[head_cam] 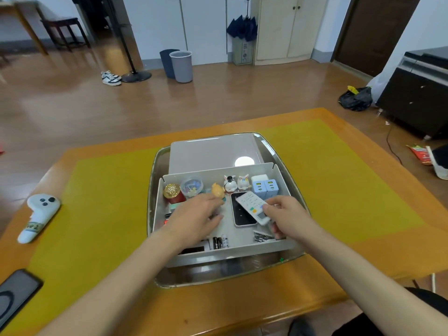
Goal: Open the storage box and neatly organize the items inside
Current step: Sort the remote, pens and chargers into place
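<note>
Both forearms are bare to the elbow, no sleeves showing. The left hand [194, 218] and right hand [287, 214] wear no gloves, rings or watch. Dark trousers [421, 318] cover the lap at lower right.

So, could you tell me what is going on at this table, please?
A person is sorting small items in an open storage box that sits on a metal tray. The right hand pinches a white remote control lying tilted over a dark-screened device. The left hand reaches, fingers relaxed, toward a yellow figurine. Two rabbit figurines and blue chargers already stand along the back wall, and batteries lie near the front.
</note>
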